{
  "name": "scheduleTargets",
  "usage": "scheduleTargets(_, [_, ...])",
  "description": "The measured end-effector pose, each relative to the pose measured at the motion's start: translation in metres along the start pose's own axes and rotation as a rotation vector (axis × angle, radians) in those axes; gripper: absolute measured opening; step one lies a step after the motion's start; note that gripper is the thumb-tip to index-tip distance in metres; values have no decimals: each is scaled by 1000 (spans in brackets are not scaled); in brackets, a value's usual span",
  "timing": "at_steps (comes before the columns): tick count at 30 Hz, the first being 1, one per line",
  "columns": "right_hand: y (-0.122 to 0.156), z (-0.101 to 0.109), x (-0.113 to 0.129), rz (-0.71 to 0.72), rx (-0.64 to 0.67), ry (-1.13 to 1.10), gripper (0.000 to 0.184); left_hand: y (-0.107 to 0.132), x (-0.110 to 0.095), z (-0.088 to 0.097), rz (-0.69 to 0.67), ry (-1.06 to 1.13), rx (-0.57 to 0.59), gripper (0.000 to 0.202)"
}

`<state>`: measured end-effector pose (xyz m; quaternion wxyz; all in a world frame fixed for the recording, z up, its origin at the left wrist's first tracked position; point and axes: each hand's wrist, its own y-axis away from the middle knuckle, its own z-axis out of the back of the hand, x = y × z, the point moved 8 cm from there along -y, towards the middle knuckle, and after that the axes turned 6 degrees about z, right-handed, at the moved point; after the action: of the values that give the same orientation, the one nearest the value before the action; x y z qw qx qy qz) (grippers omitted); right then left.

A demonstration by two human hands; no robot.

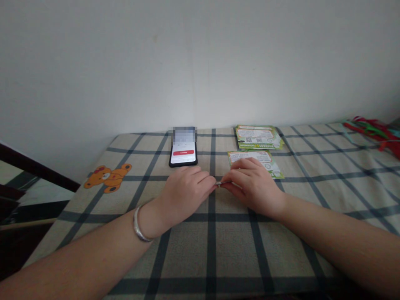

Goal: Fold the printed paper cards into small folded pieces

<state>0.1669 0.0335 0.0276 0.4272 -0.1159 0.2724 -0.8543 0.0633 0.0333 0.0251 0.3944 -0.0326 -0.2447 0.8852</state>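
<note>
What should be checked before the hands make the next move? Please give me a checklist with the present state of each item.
1. Small, thin, shiny object held between the left grip and the right grip: ok.
2. Whole outline of this object visible: not ok; the grips hide part of it.
3. Flat orange cartoon bear apart from both grips: ok.
4. Black-edged rectangular phone not touched by the left grip: cannot tell; they nearly meet in this view.
5. Nearest green-and-white printed card fully in view: not ok; the right grip covers part.
6. Silver-coloured round bangle away from the held object: ok.
</note>
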Motion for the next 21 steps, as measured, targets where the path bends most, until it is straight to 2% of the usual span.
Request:
scheduleTargets(7, [6,2,-17,-59,-36,-67,13,1,23,-4,127,119,21,17])
scheduleTargets(13, [8,14,-22,-110,-101,-48,25,2,33,-11,208,198,80,15])
scheduleTargets(17, [9,20,-19,-40,-107,28,15,1,33,-11,214,199,88,14])
scheduleTargets(21, [11,24,-14,64,-92,107,13,0,30,-8,197,211,65,15])
